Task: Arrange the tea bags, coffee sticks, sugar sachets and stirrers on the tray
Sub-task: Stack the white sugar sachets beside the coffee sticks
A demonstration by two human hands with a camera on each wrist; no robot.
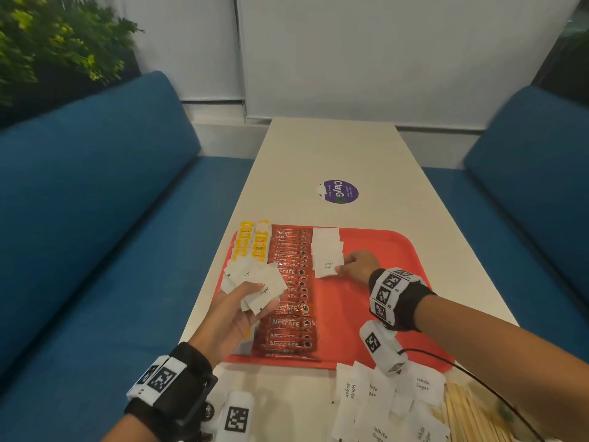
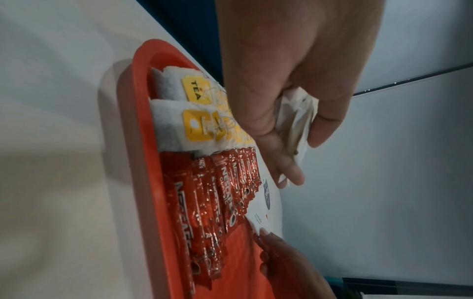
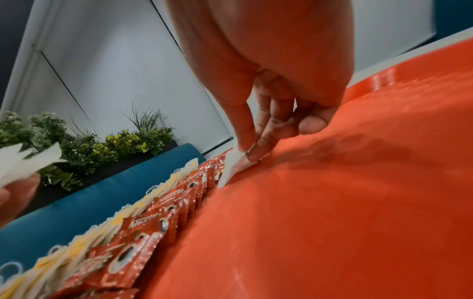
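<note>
White sugar sachets (image 1: 255, 283) sit fanned in the left hand (image 1: 237, 314), fingers curled under them above the coffee sticks (image 1: 291, 288). Right hand (image 1: 358, 266) pinches the nearest sachet (image 1: 327, 266) of the row on the red tray (image 1: 382, 250), whose right half lies bare. Loose sachets (image 1: 382, 400) and stirrers (image 1: 465, 413) crowd the counter (image 1: 334, 148) edge.

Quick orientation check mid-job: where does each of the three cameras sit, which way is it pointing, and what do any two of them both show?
Head: worn high, looks forward and down the white table at the red plastic tray; both forearms show.
Left wrist: looks along the left hand, which grips a bunch of white paper sugar sachets, down at the tray's left side.
Right wrist: low over the tray, looks along the right hand pinching one white sugar sachet.
Shared: all three show the row of red Nescafe coffee sticks.
</note>
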